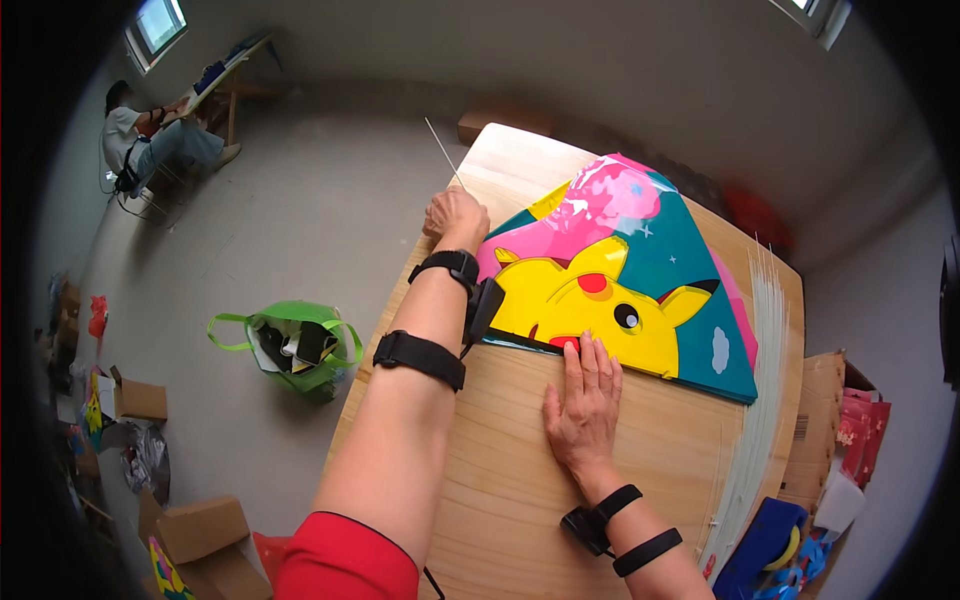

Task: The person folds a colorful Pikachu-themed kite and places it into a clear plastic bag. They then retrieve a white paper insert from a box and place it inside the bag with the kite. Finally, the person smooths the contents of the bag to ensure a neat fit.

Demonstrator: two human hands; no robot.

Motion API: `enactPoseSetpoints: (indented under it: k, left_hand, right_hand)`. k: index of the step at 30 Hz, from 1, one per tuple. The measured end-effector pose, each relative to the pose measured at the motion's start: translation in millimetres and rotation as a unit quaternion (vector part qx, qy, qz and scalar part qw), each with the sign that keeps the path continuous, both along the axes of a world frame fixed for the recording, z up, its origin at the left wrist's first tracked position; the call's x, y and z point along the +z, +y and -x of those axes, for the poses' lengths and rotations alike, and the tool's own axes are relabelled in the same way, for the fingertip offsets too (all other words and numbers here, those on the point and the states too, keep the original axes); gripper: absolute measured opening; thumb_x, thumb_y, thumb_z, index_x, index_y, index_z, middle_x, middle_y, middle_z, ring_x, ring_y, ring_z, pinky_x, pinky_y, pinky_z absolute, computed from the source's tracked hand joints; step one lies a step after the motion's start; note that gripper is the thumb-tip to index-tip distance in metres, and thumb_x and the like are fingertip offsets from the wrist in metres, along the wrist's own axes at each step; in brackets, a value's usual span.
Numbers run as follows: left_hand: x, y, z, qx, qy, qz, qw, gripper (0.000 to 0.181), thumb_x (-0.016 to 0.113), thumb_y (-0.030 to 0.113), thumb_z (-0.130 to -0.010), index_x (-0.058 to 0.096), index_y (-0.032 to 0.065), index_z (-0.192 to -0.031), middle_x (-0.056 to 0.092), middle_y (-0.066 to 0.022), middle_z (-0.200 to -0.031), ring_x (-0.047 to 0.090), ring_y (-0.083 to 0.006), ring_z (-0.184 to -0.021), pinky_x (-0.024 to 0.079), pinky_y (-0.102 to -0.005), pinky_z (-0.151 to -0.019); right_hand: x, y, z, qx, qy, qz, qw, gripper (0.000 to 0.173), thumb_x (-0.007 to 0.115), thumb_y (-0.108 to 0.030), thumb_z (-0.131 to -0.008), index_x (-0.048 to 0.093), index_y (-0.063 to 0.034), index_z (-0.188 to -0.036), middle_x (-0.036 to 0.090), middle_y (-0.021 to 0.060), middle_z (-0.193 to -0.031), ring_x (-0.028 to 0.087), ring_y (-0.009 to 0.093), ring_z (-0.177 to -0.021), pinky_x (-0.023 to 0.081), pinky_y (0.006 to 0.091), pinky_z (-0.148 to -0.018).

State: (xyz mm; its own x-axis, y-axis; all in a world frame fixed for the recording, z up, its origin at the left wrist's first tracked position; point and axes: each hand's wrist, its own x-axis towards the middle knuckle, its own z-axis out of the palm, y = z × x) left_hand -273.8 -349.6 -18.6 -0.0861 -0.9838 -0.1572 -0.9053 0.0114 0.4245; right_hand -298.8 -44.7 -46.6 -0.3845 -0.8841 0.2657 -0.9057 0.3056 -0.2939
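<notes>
A folded stack of printed film sheets [675, 300], probably kite sails, lies on the wooden table [510, 450]. It shows a yellow cartoon figure on teal and pink, and its pink far part is bulged and shiny. At the table's left edge my left hand [455, 214] is closed around a thin pale rod [444, 151], whose far end points up and away past the tabletop. My right hand [589, 409] lies palm down, fingers stretched out, its fingertips on the near edge of the sheets. Many similar thin rods [765, 352] lie lengthwise along the table's right side.
A green bag [307, 379] stands on the floor to the left. Open cardboard boxes [202, 529] are at lower left. Beside the table's right edge are another carton [817, 420] and a blue tape dispenser [761, 551]. A seated person [131, 139] works at a far table.
</notes>
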Motion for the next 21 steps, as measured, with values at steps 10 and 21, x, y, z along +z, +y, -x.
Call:
enactPoseSetpoints:
  k: [10,21]
  left_hand:
    - [3,9,2,0.089,0.040,-0.046,0.994,0.025,0.056,0.016,-0.091,0.066,0.0030,-0.110,0.063,-0.0148,-0.119,0.060,-0.0298,-0.112,0.051,-0.0384,-0.090]
    - [-5,23,-192,0.212,0.662,-0.003,0.719,0.034,0.051,0.005,-0.090,0.045,-0.0050,-0.122,0.056,-0.0053,-0.083,0.055,-0.0095,-0.064,0.046,-0.0235,-0.051]
  right_hand:
    - [-3,-4,-3,0.008,0.006,0.016,1.000,0.059,0.059,-0.015,-0.081,0.042,-0.0015,-0.136,0.036,0.0172,-0.146,0.030,0.032,-0.137,0.018,0.0474,-0.114]
    - [-8,-1,-6,0.016,0.067,0.026,0.997,0.055,0.057,-0.014,-0.084,0.043,-0.0033,-0.136,0.037,0.0167,-0.145,0.031,0.031,-0.137,0.020,0.0452,-0.113]
